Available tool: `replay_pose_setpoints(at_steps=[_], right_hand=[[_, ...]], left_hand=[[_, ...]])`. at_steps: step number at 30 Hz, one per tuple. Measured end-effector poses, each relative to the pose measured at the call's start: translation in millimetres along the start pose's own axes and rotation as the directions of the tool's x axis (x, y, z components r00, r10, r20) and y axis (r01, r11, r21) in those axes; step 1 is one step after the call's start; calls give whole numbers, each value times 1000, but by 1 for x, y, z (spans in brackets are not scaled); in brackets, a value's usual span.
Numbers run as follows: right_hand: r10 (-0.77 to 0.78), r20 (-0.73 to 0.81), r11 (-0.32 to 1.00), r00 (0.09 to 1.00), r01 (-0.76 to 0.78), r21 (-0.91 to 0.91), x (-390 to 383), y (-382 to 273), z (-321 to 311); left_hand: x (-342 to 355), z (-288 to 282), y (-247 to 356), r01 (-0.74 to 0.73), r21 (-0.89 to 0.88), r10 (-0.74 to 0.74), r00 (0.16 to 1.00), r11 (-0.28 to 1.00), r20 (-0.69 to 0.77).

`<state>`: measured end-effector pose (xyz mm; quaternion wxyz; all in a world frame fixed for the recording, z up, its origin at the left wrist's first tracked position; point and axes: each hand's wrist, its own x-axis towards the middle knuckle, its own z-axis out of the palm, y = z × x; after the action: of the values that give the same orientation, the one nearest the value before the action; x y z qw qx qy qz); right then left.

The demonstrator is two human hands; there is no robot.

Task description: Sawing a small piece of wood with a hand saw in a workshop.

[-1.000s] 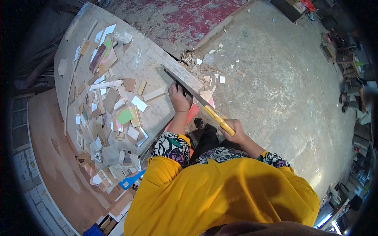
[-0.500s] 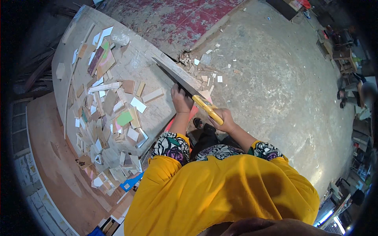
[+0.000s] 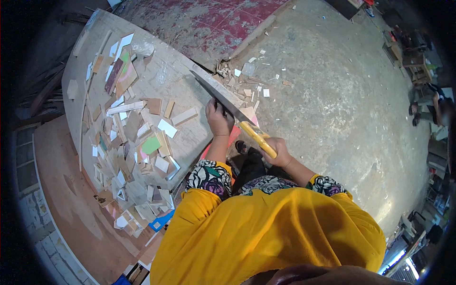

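Note:
A handsaw (image 3: 223,100) with a long grey blade and a yellow handle slants across the edge of the worktable (image 3: 183,66). Its tip points to the far left. My right hand (image 3: 279,151) is wrapped round the handle, at the right of the table edge. Close along the left side of the blade, my left hand (image 3: 219,118) is closed near the table edge, its fingers curled. What lies under those fingers is hidden by the hand and the blade.
Wood offcuts, including a green piece (image 3: 151,145) and a pale block (image 3: 184,116), cover the table's left part. Scraps (image 3: 249,92) litter the concrete floor (image 3: 332,109) beyond its edge. A red-tiled area (image 3: 228,26) lies ahead. Another person (image 3: 434,107) is at far right.
My right hand has drawn the saw back toward me and slightly right, so the blade and handle sit lower. My left hand stays almost in place.

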<state>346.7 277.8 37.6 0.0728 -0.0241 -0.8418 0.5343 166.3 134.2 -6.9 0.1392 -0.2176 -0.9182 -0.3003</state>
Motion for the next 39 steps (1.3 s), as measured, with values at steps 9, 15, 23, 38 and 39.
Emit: replay_pose_setpoints(at_steps=[9, 15, 23, 38, 39], right_hand=[[97, 42, 982, 994, -102, 159, -27, 6, -21], [-74, 3, 997, 997, 74, 20, -21, 11, -16], [47, -7, 993, 999, -45, 112, -23, 15, -19], [42, -14, 992, 999, -40, 119, 3, 14, -5], [11, -17, 997, 1000, -10, 83, 8, 14, -2]], left_hand=[[1, -4, 3, -54, -9, 54, 998, 999, 24], [0, -4, 2, -26, 22, 26, 1000, 999, 11], [4, -6, 4, -51, 5, 51, 999, 999, 4], [-1, 2, -2, -82, 18, 82, 997, 996, 0], [-2, 4, -3, -39, 26, 39, 999, 999, 7]])
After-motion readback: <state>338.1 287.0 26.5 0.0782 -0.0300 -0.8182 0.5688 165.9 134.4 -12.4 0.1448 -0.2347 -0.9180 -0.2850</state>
